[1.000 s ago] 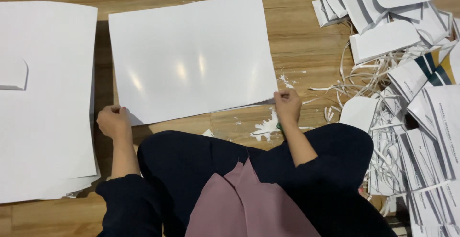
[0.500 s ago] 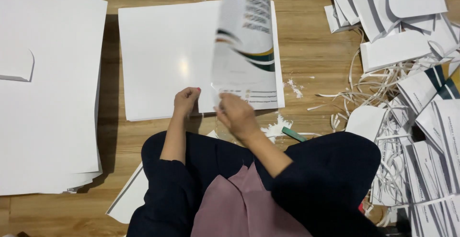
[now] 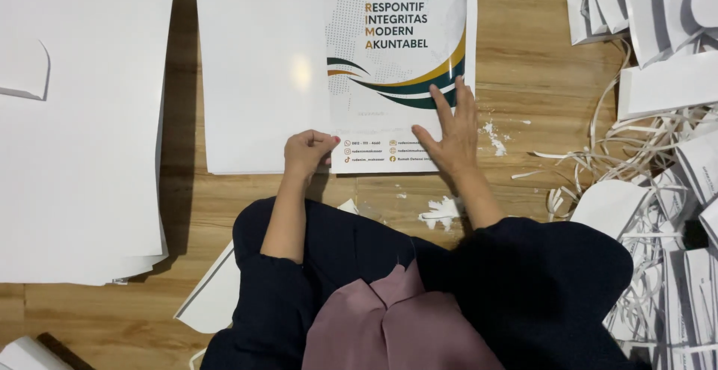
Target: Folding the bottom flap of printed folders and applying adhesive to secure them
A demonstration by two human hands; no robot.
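Printed sheet (image 3: pixel 396 63): upper centre of the frame, folded over the white sheet (image 3: pixel 262 71), on the wooden floor (image 3: pixel 538 56).
Left hand (image 3: pixel 307 153): fingers curled, pinching the sheet's lower left corner.
Right hand (image 3: pixel 452 134): spread flat, pressing the lower right part.
Handling: looks light, glossy and slippery, creases easily; best held at edges.
Nearby: paper strips (image 3: pixel 598 168), right side.

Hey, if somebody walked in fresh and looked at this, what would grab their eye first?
Probably the glossy white sheet with green and gold swooshes, folded over the right half of a blank white sheet at top centre on the wooden floor. The right hand lies flat on it, while the left hand is at its lower left corner. Next, the tangle of white paper strips and offcuts along the right edge.
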